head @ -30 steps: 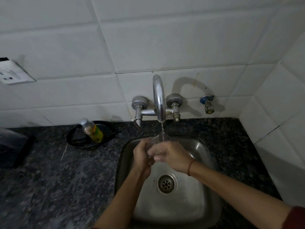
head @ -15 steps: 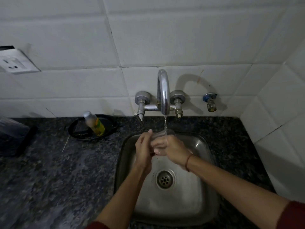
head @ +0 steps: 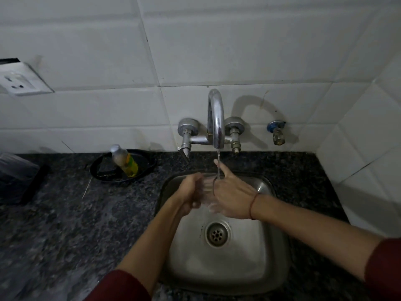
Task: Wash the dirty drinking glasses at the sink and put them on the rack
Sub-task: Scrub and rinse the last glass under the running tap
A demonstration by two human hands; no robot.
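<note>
A clear drinking glass (head: 206, 189) is held over the steel sink (head: 256, 268), between my two hands. My left hand (head: 187, 195) grips its left side. My right hand (head: 231, 195) covers its right side, thumb raised. A thin stream of water runs from the chrome tap (head: 216, 118) onto the glass rim and my right thumb. Most of the glass is hidden by my fingers.
A dish soap bottle (head: 124, 160) lies in a black tray (head: 147, 161) on the dark granite counter (head: 65, 224), left of the sink. A dark object (head: 19, 177) sits at the far left edge. A small valve (head: 276, 132) and a wall socket (head: 20, 80) are on the tiled wall.
My hands have lowered slightly into the sink and shifted around the glass; my right thumb has lifted up under the stream.
</note>
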